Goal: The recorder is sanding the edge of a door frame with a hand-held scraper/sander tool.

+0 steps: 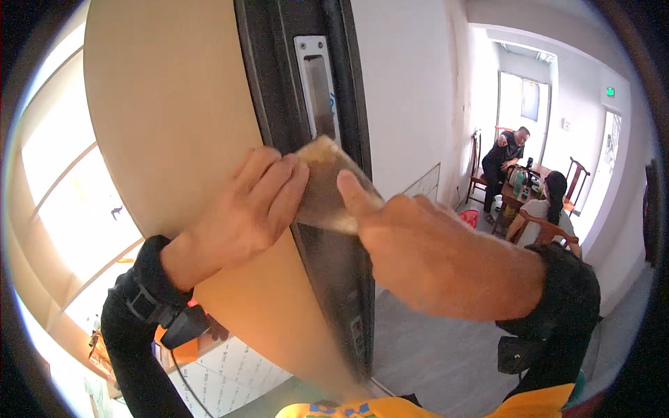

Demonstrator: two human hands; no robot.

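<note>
One brown slab (326, 189) | left hand (254, 202), right hand (408, 240) holding | metal plate (318, 90): blue marking (332, 104)

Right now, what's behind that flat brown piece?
A dark upright strip shows above and below the flat brown piece, with a metal plate above. What's directly covered can't be seen.

The view looks from the person's head, through the left one of two side-by-side fisheye cameras, forward and down at a dark upright strip (341, 268). The left hand (244, 202) and right hand (418, 244) are close to the lens, near mid-view. Floor (432, 341) shows lower right; a tabletop (513, 203) shows small, well beyond, rightward.
</note>
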